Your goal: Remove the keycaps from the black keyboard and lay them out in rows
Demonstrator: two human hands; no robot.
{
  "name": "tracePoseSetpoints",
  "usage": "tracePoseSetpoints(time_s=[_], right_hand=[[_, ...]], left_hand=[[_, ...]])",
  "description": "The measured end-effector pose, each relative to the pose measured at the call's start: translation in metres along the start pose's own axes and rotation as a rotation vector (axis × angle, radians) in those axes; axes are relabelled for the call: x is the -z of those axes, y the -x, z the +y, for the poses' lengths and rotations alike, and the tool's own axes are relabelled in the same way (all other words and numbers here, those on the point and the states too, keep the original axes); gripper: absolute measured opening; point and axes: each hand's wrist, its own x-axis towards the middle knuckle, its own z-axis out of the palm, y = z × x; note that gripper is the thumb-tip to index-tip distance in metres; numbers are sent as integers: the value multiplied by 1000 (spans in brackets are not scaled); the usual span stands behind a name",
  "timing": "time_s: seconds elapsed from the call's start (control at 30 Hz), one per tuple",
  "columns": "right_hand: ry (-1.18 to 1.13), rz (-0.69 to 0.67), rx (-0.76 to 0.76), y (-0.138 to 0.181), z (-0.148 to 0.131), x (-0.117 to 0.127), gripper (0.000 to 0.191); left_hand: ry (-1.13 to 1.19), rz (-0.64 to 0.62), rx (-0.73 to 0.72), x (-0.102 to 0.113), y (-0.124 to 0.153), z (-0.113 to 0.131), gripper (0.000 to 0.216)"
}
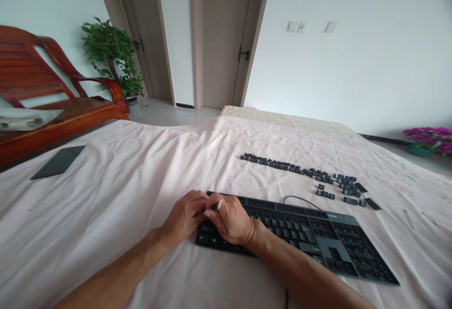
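Note:
A black keyboard (pixel 300 224) lies on the bed at a slant, its left end under my hands. My right hand (pixel 231 219) is closed round a slim tool (pixel 219 204) whose silvery end sticks up between thumb and forefinger; its kind is not clear. My left hand (pixel 187 212) is closed at the keyboard's upper left corner, its fingertips close to the right hand's; what they pinch is hidden. Keycaps still sit in the main block, while the number pad (pixel 367 248) and top row show bare sockets. Loose black keycaps (pixel 275 162) lie in rows beyond the keyboard.
A pale pink, wrinkled sheet (pixel 148 257) covers the bed. At the left lies a dark flat phone-like slab (pixel 58 162). A black cable (pixel 300 198) loops behind the keyboard. Beyond are a wooden bench (pixel 102 106), a potted plant (pixel 111 48) and purple flowers (pixel 429 137).

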Motion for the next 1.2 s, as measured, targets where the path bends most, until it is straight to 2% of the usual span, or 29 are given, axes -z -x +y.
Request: tracePoseSetpoints(time_s=[0.1,0.33,0.5,0.6,0.7,0.9,1.0,1.1,1.2], right_hand=[[9,57,64,3,-2,0,9],[-22,88,134,4,-4,3,6],[-86,89,121,6,-4,4,5],[-134,145,70,8,-4,4,8],[-173,188,7,8,-3,5,10],[-244,212,-102,5,-6,10,16],[-277,300,-144,5,-9,13,20],[-258,423,-256,4,-13,20,23],[-219,475,-386,3,-15,35,25]], left_hand=[[-59,19,-55,-1,2,-2,15],[-123,80,-135,-5,6,-4,13],[-110,98,-155,-6,4,-2,11],[-65,128,-144,-5,1,1,11],[47,104,-77,-4,-4,3,12],[350,80,184,-2,-9,-3,11],[409,124,268,-5,-8,-10,23],[422,175,350,-7,-10,-16,38],[431,158,402,-6,-20,-18,39]])
